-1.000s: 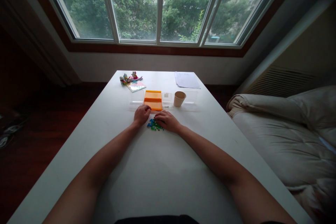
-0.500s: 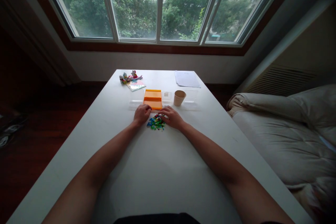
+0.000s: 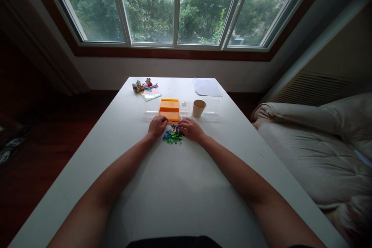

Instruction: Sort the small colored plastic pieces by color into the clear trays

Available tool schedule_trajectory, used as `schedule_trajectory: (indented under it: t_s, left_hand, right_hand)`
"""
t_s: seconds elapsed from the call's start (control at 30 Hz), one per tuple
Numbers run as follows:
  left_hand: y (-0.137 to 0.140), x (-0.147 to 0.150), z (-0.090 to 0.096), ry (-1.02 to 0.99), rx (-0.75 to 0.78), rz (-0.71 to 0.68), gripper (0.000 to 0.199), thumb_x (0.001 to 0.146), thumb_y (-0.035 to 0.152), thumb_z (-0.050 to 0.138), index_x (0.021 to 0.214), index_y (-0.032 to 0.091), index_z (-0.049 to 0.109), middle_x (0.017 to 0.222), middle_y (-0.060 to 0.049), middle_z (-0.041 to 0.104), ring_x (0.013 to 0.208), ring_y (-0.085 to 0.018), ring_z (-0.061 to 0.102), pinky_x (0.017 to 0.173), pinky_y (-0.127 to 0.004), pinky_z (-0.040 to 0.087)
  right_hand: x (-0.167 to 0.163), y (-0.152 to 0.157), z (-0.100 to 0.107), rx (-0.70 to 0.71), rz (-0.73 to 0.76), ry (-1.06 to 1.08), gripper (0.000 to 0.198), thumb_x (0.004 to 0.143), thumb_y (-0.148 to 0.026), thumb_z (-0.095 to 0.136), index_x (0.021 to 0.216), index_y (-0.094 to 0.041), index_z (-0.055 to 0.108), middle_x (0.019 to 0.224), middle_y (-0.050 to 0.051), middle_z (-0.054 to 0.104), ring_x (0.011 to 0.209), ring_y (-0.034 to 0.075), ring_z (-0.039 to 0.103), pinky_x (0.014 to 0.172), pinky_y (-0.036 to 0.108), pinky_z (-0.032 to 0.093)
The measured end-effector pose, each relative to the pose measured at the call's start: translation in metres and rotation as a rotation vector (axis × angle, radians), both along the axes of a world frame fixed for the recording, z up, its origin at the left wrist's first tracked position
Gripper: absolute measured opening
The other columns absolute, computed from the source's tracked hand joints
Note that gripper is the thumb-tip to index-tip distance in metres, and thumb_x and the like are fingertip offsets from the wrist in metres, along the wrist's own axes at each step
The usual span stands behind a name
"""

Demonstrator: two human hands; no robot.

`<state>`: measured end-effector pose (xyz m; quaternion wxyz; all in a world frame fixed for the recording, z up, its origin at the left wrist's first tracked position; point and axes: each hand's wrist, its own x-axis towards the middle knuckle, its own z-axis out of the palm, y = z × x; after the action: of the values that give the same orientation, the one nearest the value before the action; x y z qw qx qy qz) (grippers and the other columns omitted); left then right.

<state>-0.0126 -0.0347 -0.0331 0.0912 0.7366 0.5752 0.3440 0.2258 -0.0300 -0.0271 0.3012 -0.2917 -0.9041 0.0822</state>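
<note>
A small heap of tiny bricks (image 3: 172, 137), mostly green and blue with some red, yellow and white, lies on the white table (image 3: 180, 186). Over its upper right edge reaches my right hand (image 3: 191, 129), palm down, fingers apart and slightly bent. I see nothing held in it. To the left of the heap, my left hand (image 3: 158, 126) rests closed beside the near left corner of an orange tray (image 3: 169, 115). Its fingertips are turned inward, so whatever they hold, if anything, is hidden. The tray has a raised bar across its middle.
A brown paper cup (image 3: 198, 108) stands right of the tray, by clear plastic boxes (image 3: 184, 107). Further back are small built figures (image 3: 138, 86), a coloured card (image 3: 151, 94) and paper sheets (image 3: 207, 87). A padded sofa (image 3: 314, 147) is at the right.
My right hand has shifted slightly right, off the top of the heap, uncovering more bricks. My left hand has stayed in place.
</note>
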Motion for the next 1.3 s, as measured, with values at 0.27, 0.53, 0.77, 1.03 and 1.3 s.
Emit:
schedule_trajectory:
  t_s: [0.27,0.53,0.77,1.03,1.3]
  left_hand:
    - [-0.002,0.003,-0.004,0.086,0.0,-0.057,0.019,0.091,0.023,0.052,0.094,0.021,0.07,0.095,-0.006,0.068,0.092,-0.021,0.059,0.084,-0.033,0.046]
    - [-0.009,0.008,-0.002,0.241,-0.011,-0.094,0.027,0.094,0.029,0.052,0.111,0.025,0.072,0.099,-0.007,0.063,0.096,-0.022,0.058,0.087,-0.033,0.046]
    - [-0.007,0.006,-0.002,0.187,-0.037,-0.133,0.022,0.091,0.026,0.055,0.1,0.028,0.075,0.096,-0.006,0.062,0.096,-0.021,0.058,0.085,-0.033,0.047]
    - [-0.004,0.004,-0.004,0.114,-0.066,-0.17,0.019,0.085,0.02,0.058,0.09,0.026,0.075,0.093,-0.004,0.063,0.094,-0.02,0.059,0.085,-0.032,0.048]
    - [-0.001,0.004,-0.006,0.122,-0.054,-0.188,0.023,0.087,0.017,0.054,0.093,0.026,0.075,0.095,-0.004,0.064,0.095,-0.02,0.059,0.086,-0.032,0.048]
  right_hand:
    - [-0.009,-0.003,-0.008,-0.029,0.054,-0.043,0.028,0.098,-0.029,0.052,0.122,-0.028,0.068,0.126,0.005,0.068,0.119,0.023,0.06,0.106,0.043,0.044]
    - [0.002,0.003,-0.006,-0.06,-0.031,0.057,0.023,0.096,-0.027,0.056,0.112,-0.025,0.072,0.11,0.007,0.071,0.105,0.022,0.063,0.095,0.039,0.05]
    - [-0.004,-0.001,-0.006,-0.057,0.072,0.023,0.028,0.094,-0.028,0.06,0.121,-0.028,0.069,0.118,0.006,0.07,0.109,0.022,0.064,0.098,0.04,0.049]
    - [0.0,0.001,-0.005,-0.075,0.002,0.013,0.021,0.095,-0.027,0.059,0.109,-0.027,0.074,0.11,0.005,0.072,0.106,0.021,0.064,0.096,0.039,0.05]
    - [-0.005,0.003,-0.012,-0.069,0.128,0.006,0.024,0.091,-0.024,0.062,0.112,-0.028,0.073,0.116,0.006,0.07,0.106,0.022,0.063,0.097,0.04,0.048]
